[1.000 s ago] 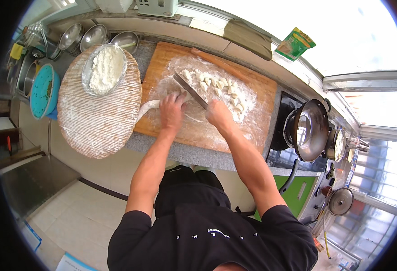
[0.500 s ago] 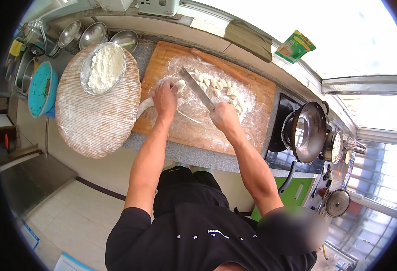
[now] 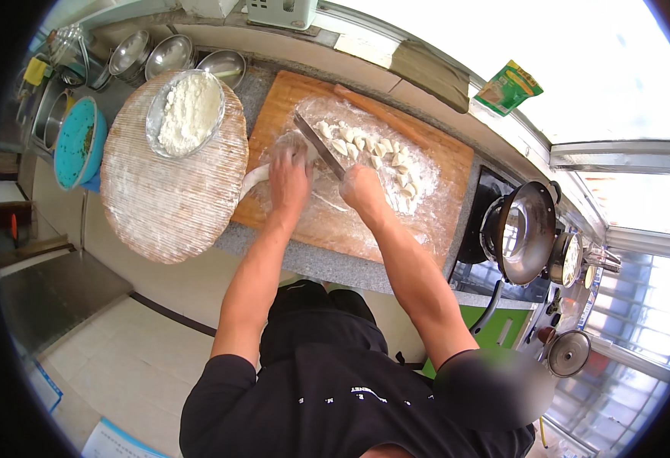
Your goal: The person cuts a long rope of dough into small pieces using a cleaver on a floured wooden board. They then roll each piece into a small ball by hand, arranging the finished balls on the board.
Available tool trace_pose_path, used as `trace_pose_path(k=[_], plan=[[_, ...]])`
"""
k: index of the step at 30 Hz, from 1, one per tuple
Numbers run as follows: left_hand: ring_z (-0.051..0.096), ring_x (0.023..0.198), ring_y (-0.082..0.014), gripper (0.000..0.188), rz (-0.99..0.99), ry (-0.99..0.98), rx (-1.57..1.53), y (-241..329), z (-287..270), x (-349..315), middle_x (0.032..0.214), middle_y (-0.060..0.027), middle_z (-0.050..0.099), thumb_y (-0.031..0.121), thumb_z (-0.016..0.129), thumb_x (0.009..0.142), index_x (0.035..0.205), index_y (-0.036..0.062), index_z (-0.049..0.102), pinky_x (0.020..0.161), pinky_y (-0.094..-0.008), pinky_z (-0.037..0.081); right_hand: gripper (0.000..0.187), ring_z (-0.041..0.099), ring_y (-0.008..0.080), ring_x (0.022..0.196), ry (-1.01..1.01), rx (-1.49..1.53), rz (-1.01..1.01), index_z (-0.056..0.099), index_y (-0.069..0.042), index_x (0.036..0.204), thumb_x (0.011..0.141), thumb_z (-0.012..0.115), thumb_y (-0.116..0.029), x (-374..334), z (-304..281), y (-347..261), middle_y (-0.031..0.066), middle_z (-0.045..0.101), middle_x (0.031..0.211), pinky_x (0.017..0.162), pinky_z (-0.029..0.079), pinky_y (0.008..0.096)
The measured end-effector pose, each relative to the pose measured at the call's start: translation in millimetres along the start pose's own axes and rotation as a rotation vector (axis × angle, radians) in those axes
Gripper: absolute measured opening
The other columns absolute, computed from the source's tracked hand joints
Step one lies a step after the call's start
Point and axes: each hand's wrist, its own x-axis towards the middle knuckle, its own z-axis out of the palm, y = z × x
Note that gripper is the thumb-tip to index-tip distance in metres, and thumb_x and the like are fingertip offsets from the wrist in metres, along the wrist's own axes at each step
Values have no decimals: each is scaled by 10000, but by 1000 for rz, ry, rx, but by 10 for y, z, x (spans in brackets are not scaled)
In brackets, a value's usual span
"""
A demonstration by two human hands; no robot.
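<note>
My right hand [image 3: 362, 189] is closed around the handle of a knife [image 3: 320, 146], its long blade slanting up to the left over the floured board. Just left of the blade, my left hand [image 3: 291, 177] rests on a rope of dough [image 3: 256, 179], its fingers partly smeared by motion. The rope's tail shows left of that hand, reaching the board's left edge; the part under the fingers is hidden. Right of the knife, several small cut dough pieces [image 3: 360, 143] lie scattered in flour on the wooden board [image 3: 289, 90].
A rolling pin [image 3: 381, 114] lies along the board's far side. To the left, a round slatted tray [image 3: 167, 206] carries a bowl of flour [image 3: 190, 111]. A blue basin [image 3: 75, 141] stands farther left, steel bowls [image 3: 169, 55] behind. At right, a wok [image 3: 529, 237] sits on the stove.
The knife and my right hand have moved left across the board, closer to my left hand. My left fingers have become blurred. The whole view has shifted slightly.
</note>
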Motion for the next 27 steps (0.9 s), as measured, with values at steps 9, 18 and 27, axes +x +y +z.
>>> trace_pose_path(k=[9, 18, 27], plan=[[653, 1172, -332, 409, 85, -8, -66, -70, -65, -486, 1252, -108, 686, 44, 613, 965, 1351, 129, 719, 1012, -457, 535, 265, 726, 500, 780, -79, 196, 130, 746, 75, 847, 863, 648, -171, -525, -671, -187, 334, 701, 800, 743, 578, 540], [663, 1152, -331, 374, 98, 2, -97, -46, -52, -467, 1227, -107, 698, 61, 624, 959, 1310, 120, 740, 998, -449, 539, 258, 718, 519, 786, -149, 75, 165, 752, 56, 870, 857, 669, -187, -761, -738, -64, 353, 692, 813, 757, 589, 547], [673, 1139, -331, 324, 114, 0, -114, -59, -75, -450, 1218, -112, 704, 55, 653, 934, 1243, 80, 747, 981, -438, 550, 242, 726, 526, 836, -246, -50, -10, 754, 60, 881, 884, 618, -139, -561, -256, 151, 363, 710, 863, 790, 602, 562]])
